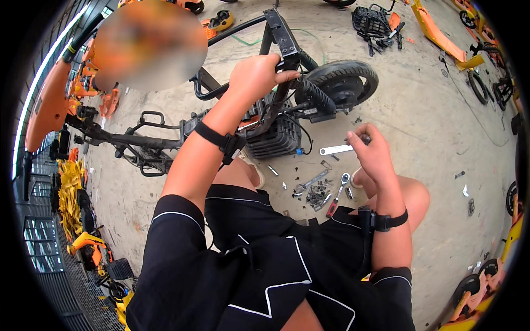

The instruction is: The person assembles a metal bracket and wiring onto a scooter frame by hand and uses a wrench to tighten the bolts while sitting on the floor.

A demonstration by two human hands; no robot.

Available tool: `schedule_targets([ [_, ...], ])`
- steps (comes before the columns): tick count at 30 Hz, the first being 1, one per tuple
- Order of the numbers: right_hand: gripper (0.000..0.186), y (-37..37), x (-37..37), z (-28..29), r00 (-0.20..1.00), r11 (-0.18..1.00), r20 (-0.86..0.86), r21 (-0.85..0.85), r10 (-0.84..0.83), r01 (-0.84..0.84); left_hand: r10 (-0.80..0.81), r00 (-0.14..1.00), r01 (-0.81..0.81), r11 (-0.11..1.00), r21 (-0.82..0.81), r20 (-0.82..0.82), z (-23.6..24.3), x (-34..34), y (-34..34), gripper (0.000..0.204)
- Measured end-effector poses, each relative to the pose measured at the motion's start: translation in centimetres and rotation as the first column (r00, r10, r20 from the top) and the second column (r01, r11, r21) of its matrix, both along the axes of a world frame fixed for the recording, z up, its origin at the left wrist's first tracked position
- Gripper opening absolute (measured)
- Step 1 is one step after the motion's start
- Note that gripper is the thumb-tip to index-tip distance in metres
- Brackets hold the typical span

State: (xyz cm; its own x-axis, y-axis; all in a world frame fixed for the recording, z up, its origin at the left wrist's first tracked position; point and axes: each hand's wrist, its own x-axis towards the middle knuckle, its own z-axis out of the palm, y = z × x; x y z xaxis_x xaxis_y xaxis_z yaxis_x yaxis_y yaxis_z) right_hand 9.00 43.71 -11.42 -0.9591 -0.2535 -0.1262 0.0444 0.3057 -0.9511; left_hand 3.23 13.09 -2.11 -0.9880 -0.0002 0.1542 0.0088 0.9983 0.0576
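Site type: vehicle repair or dismantling workshop, apparently inside a large industrial hall. Indicators: a grey concrete floor (419,149) serves as the work surface. A partly stripped black metal vehicle frame (157,142) occupies it, with a black-tyred rear wheel (369,83) fitted. A red-handled silver ratchet (338,194), a silver steel wrench (313,181) and a pile of small dark fasteners (316,197) lie nearby. Long orange-yellow body panels (439,36) and a heap of yellow pieces (72,190) are stored around the area. Dark-framed gridded windows (49,243) line the left side.
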Motion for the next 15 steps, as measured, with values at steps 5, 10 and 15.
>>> schedule_targets([
  [5,0.026,-0.4,-0.5,0.0,1.000,1.000,0.002,0.012,0.019,-0.019,0.052,0.997,-0.051,0.999,0.021,-0.055,-0.3,-1.7,0.7,0.069],
  [10,0.023,-1.8,-1.2,-0.2,0.999,0.999,0.011,-0.020,0.040,-0.040,0.016,0.980,-0.010,0.999,0.032,-0.199,-0.9,-2.3,0.2,0.063],
  [15,0.020,-3.2,-1.8,-1.2,0.993,0.994,-0.047,0.007,0.111,-0.111,0.084,0.963,-0.055,0.992,0.116,-0.255,-1.1,-1.9,0.4,0.059],
])
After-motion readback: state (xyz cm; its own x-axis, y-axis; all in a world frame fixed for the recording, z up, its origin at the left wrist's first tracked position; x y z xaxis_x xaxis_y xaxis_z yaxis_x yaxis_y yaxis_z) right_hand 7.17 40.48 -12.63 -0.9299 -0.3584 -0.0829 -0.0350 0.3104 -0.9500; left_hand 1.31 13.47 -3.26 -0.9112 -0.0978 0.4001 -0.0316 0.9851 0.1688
